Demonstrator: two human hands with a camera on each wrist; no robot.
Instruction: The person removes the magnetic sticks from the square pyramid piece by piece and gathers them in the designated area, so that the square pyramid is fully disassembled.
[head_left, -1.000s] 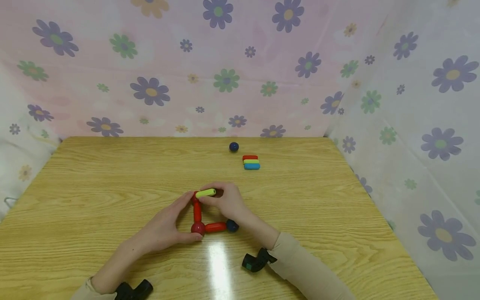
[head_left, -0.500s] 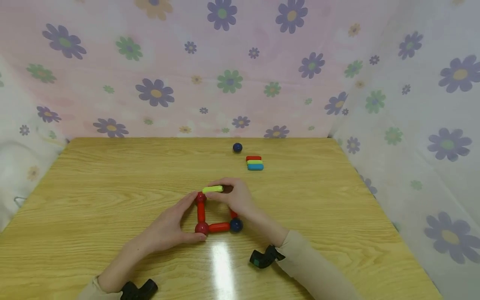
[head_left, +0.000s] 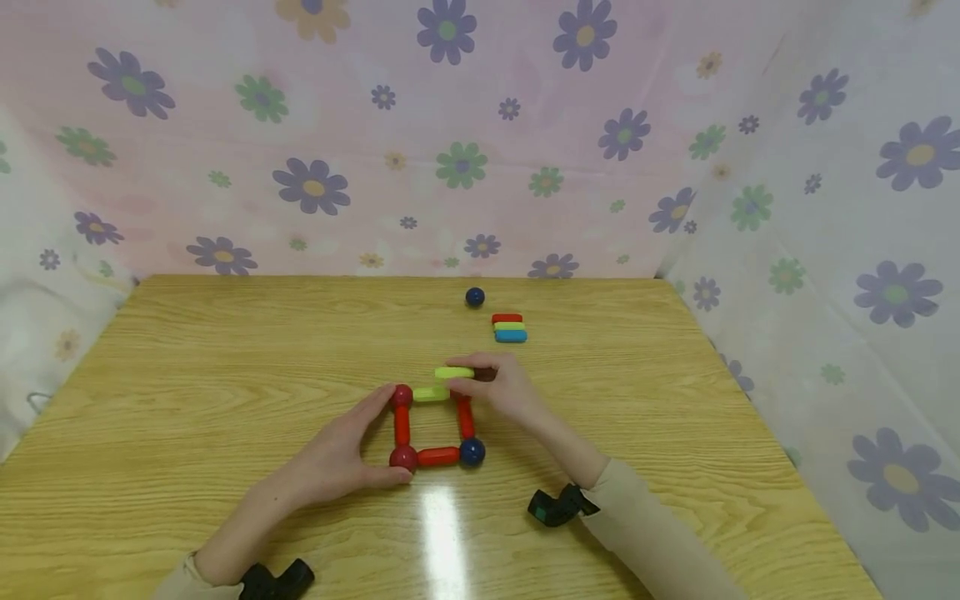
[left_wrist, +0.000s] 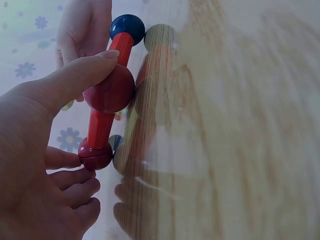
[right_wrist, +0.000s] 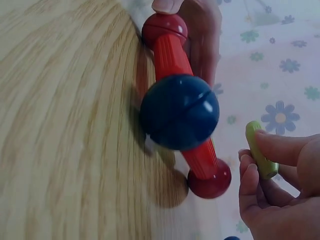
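A square of toy building rods and balls lies on the table. In the head view its near side is a red rod [head_left: 438,456] between a red ball [head_left: 403,458] and a dark blue ball [head_left: 472,452]. The far side is a yellow-green rod [head_left: 427,394]; the far right ball is mostly covered by fingers. My left hand [head_left: 330,457] holds the square's left side, thumb at the near red ball and fingers at the far red ball [head_left: 402,396]. Above the far right corner, my right hand [head_left: 506,389] pinches another yellow-green rod [right_wrist: 260,150], apart from the square.
Farther back lie a red rod [head_left: 507,317], a yellow-green rod [head_left: 510,326] and a blue rod [head_left: 511,336] side by side. Behind them sits a loose dark blue ball [head_left: 475,297]. A flowered cloth [head_left: 360,167] hangs along the table's far edge.
My right hand has moved right with its yellow-green rod, from the far left corner to the far right one. The square's far and right sides now show. My left hand keeps its hold.
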